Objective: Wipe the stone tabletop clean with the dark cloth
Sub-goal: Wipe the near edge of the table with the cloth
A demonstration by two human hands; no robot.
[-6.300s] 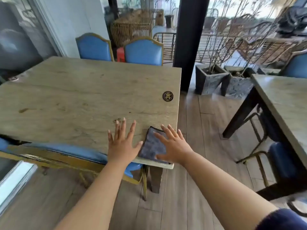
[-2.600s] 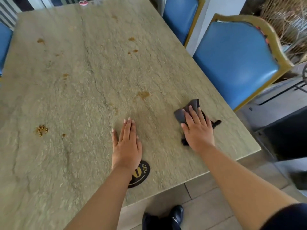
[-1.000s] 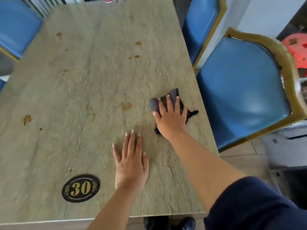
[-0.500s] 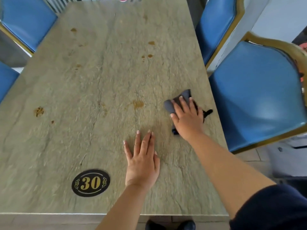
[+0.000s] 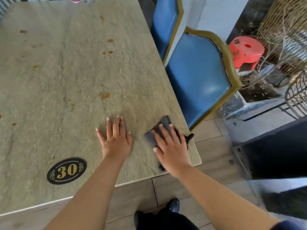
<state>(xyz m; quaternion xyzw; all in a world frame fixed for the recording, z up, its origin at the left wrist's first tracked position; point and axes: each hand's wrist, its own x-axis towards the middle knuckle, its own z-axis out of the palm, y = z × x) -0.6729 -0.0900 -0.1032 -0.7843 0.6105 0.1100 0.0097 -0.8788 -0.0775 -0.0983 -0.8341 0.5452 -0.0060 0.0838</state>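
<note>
The right hand (image 5: pixel 172 146), flat on the cloth (image 5: pixel 163 130), has dragged it back to the table (image 5: pixel 66 80) corner right of the 30 badge (image 5: pixel 66 170); the left hand (image 5: pixel 116 138) stays open, braced. Stains (image 5: pixel 105 95) beyond remain unwiped.

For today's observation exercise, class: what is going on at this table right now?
A person is wiping a stone tabletop. The right hand presses a dark cloth flat near the table's right corner, while the left hand rests open on the stone. Brown stains farther up the table are not yet wiped.
</note>
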